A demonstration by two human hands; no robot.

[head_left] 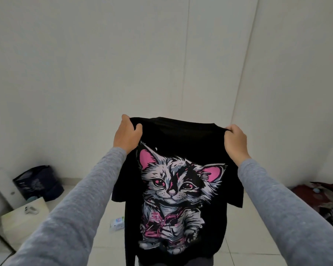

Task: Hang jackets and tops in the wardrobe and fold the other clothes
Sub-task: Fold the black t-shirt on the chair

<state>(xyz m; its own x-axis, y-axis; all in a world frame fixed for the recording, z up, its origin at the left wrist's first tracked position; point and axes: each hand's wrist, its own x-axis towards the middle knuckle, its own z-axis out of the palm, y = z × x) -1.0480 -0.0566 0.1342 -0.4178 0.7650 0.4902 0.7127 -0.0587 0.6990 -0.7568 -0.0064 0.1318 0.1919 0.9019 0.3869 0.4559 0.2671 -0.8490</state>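
Observation:
A black T-shirt (183, 139) with a grey, white and pink kitten print hangs in the air in front of me, print facing me. My left hand (126, 134) grips its left shoulder and my right hand (235, 144) grips its right shoulder, both at about the same height. The shirt is stretched between them and falls straight down to the bottom of the view. Both arms wear grey sleeves. No wardrobe or hanger is in view.
White wall panels fill the background. On the tiled floor at left stand a dark bag (39, 183) and a pale low box (21, 220) with a small white object on it. A dark red heap of clothes (324, 199) lies at right. A small packet (118, 223) lies near the shirt.

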